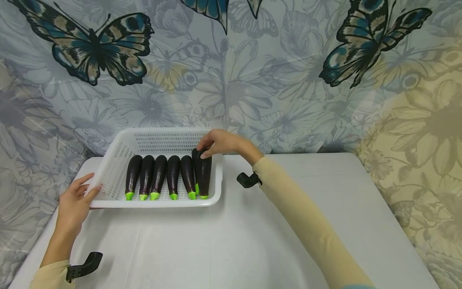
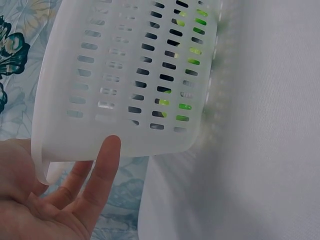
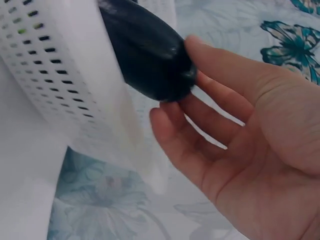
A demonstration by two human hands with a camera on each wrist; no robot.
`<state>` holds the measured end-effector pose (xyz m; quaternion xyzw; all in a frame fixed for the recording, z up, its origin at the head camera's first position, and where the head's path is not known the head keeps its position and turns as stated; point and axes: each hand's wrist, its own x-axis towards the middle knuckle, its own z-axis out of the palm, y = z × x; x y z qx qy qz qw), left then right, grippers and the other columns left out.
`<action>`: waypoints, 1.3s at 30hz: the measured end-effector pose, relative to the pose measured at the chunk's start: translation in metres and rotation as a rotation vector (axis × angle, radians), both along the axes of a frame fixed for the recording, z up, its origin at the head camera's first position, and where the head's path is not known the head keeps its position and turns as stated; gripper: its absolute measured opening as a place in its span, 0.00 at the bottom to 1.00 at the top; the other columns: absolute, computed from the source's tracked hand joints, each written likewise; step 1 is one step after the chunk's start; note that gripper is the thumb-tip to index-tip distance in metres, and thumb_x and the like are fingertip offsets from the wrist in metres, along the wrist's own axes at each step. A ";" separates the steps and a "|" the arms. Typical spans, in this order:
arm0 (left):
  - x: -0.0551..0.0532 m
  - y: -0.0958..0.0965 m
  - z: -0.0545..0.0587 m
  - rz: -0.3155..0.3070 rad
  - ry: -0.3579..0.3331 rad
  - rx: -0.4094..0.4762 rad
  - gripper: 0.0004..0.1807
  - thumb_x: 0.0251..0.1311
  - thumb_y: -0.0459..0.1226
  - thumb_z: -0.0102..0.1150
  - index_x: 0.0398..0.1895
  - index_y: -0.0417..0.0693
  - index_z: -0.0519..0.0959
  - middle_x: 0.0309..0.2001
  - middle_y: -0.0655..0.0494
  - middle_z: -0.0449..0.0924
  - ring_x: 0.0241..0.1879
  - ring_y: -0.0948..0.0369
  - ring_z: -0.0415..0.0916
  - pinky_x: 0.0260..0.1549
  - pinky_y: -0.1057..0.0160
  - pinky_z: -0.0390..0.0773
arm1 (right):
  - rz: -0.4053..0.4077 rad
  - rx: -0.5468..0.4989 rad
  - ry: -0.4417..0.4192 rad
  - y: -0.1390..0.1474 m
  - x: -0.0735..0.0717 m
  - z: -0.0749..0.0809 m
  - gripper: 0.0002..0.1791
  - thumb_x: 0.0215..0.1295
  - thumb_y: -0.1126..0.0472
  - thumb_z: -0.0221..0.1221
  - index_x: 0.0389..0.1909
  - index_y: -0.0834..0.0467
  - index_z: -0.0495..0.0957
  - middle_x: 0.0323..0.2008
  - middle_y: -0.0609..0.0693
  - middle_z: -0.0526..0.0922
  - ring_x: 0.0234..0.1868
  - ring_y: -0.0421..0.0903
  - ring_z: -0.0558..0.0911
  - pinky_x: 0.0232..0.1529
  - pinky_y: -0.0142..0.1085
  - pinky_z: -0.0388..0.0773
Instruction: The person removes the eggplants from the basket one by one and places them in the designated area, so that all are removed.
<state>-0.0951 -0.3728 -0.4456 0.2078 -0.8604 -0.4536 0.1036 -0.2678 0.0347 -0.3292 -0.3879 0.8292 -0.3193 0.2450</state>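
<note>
A white plastic basket (image 1: 155,204) with slotted walls holds several dark purple eggplants (image 1: 159,174) in a row, their bright green stem ends toward the front. My left hand (image 1: 73,204) grips the basket's left front corner; in the left wrist view, the rim passes between the palm and the fingers (image 2: 102,180). At the basket's right end, my right hand (image 1: 220,142) holds the far end of the rightmost eggplant (image 1: 205,178), thumb on one side and fingertips on the other. In the right wrist view, that eggplant (image 3: 150,55) rises above the rim. Another eggplant lies partly hidden beside it.
The basket is on a white-covered table (image 1: 231,245), toward its back left. Behind the table hangs a floral cloth (image 1: 238,92) printted with large butterflies. Each wrist wears a black camera mount, the right one (image 1: 248,180) near the table's middle.
</note>
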 end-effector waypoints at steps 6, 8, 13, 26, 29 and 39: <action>-0.001 -0.004 -0.005 -0.010 0.024 0.014 0.32 0.67 0.48 0.58 0.74 0.60 0.62 0.59 0.49 0.75 0.40 0.77 0.73 0.25 0.76 0.77 | -0.013 -0.029 -0.011 0.003 0.007 -0.007 0.21 0.63 0.62 0.65 0.56 0.62 0.79 0.57 0.52 0.80 0.58 0.50 0.77 0.57 0.35 0.75; -0.005 -0.016 -0.019 -0.010 0.030 0.002 0.33 0.67 0.49 0.58 0.74 0.64 0.63 0.59 0.50 0.74 0.41 0.76 0.74 0.25 0.75 0.78 | 0.012 -0.022 -0.015 0.004 0.008 -0.008 0.24 0.62 0.64 0.66 0.60 0.60 0.77 0.60 0.51 0.78 0.62 0.52 0.74 0.60 0.37 0.73; -0.013 -0.038 -0.044 -0.023 0.050 -0.018 0.32 0.65 0.52 0.58 0.72 0.72 0.62 0.57 0.56 0.74 0.41 0.80 0.72 0.26 0.75 0.79 | 0.059 -0.054 -0.023 0.007 0.012 -0.010 0.31 0.61 0.67 0.66 0.66 0.59 0.72 0.65 0.51 0.73 0.66 0.51 0.70 0.65 0.35 0.67; 0.004 0.010 0.011 0.001 0.016 0.061 0.32 0.68 0.45 0.57 0.74 0.59 0.62 0.57 0.51 0.74 0.37 0.80 0.71 0.24 0.73 0.80 | -0.027 -0.181 -0.038 0.009 0.020 -0.023 0.29 0.60 0.63 0.68 0.62 0.63 0.73 0.60 0.53 0.75 0.58 0.49 0.76 0.60 0.33 0.71; 0.000 -0.004 -0.004 -0.010 0.041 0.070 0.33 0.66 0.48 0.59 0.73 0.62 0.63 0.54 0.58 0.75 0.37 0.79 0.73 0.23 0.70 0.82 | -0.013 -0.206 -0.040 0.009 0.022 -0.025 0.28 0.60 0.63 0.68 0.62 0.62 0.74 0.59 0.52 0.76 0.58 0.47 0.76 0.61 0.31 0.70; 0.003 0.005 0.006 -0.025 0.018 0.078 0.33 0.68 0.46 0.57 0.75 0.60 0.61 0.57 0.53 0.74 0.40 0.76 0.74 0.24 0.68 0.82 | 0.023 -0.258 -0.204 0.013 0.027 -0.027 0.32 0.61 0.69 0.65 0.67 0.61 0.68 0.65 0.54 0.70 0.62 0.53 0.75 0.56 0.35 0.76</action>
